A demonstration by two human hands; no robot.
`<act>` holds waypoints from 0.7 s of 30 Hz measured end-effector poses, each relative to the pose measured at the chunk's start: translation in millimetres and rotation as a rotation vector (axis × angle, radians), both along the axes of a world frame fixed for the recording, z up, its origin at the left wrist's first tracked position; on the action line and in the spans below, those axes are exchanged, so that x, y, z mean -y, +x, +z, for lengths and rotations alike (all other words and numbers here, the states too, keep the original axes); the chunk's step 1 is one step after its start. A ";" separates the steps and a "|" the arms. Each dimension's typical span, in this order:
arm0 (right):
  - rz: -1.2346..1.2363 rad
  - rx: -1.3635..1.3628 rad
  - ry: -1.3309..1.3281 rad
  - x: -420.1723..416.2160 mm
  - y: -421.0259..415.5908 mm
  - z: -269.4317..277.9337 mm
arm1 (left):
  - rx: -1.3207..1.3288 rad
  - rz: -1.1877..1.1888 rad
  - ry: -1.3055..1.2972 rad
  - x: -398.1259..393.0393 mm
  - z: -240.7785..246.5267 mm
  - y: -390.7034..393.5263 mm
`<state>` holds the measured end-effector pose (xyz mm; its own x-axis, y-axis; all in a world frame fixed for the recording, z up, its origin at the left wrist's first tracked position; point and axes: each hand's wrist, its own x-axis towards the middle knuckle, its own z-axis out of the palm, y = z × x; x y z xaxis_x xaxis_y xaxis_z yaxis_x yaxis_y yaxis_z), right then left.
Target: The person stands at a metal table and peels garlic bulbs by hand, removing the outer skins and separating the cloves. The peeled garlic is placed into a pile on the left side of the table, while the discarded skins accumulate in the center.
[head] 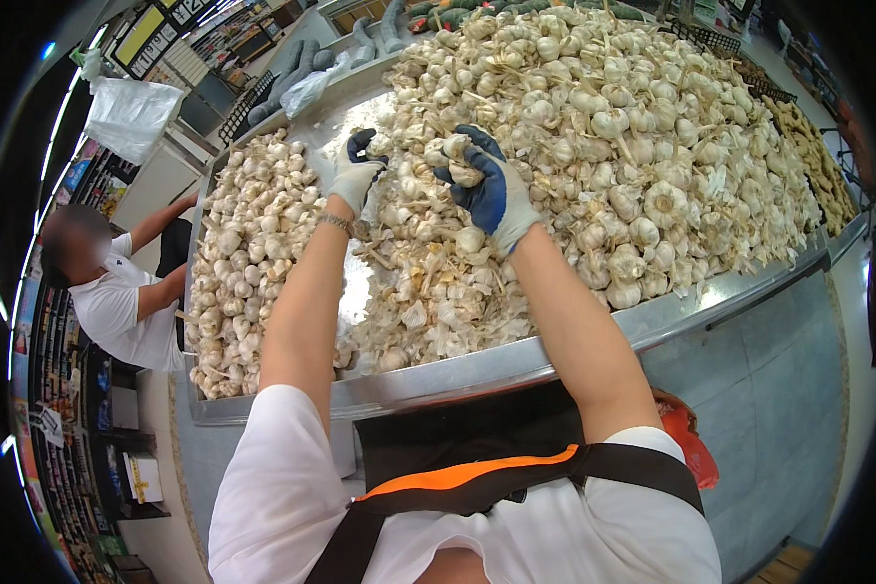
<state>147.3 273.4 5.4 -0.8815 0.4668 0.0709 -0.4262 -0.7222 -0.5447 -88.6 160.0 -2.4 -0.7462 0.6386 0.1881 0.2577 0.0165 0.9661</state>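
Both hands wear white gloves with dark blue coated palms. My right hand (493, 191) holds garlic bulbs (461, 160) between fingers and thumb over the middle of the pile. My left hand (356, 169) is over the bare metal strip, fingers and thumb curled apart; whether it holds anything small cannot be told. A large heap of garlic (628, 124) fills the right of the metal display table (474, 369). A smaller heap of cleaner-looking garlic bulbs (244, 255) lies at the left. Between them are bulbs among loose papery skins (438, 306).
A person in a white shirt (128, 299) stands at the table's left end. Hanging plastic bags (131, 113) are at upper left. Wax gourds (299, 73) lie beyond the far edge, and ginger (810, 153) at the right. A red bag (690, 445) is below the near edge.
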 end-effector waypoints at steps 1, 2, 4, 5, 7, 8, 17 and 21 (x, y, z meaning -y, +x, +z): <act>0.036 -0.040 -0.066 -0.6 -0.7 -0.9 | 0.063 -0.056 0.128 10.7 4.9 6.1; 0.071 -0.079 -0.132 -0.8 -1.3 -2.2 | 0.182 -0.165 0.242 22.0 7.6 14.3; 0.143 -0.155 -0.224 1.5 -1.9 -1.6 | 0.381 -0.386 0.422 42.3 16.7 38.2; 0.141 -0.147 -0.249 0.8 -2.7 -2.3 | 0.424 -0.367 0.420 50.5 19.5 50.4; 0.133 -0.122 -0.250 -3.2 -4.9 -6.5 | 0.522 -0.299 0.404 70.3 34.5 76.4; 0.117 -0.088 -0.258 -7.0 -6.6 -8.6 | 0.557 -0.364 0.369 81.0 37.1 76.1; 0.181 -0.098 -0.226 -7.1 -6.6 -10.3 | 0.374 -0.488 0.097 114.5 8.9 161.8; 0.184 -0.050 -0.238 -3.7 -2.8 -3.1 | -0.459 0.032 -0.220 117.8 6.4 141.2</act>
<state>144.5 277.1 2.3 -0.9509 0.3086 0.0245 -0.2989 -0.8946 -0.3323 52.6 42.2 4.1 -0.6380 0.6784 0.3643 0.6505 0.2218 0.7264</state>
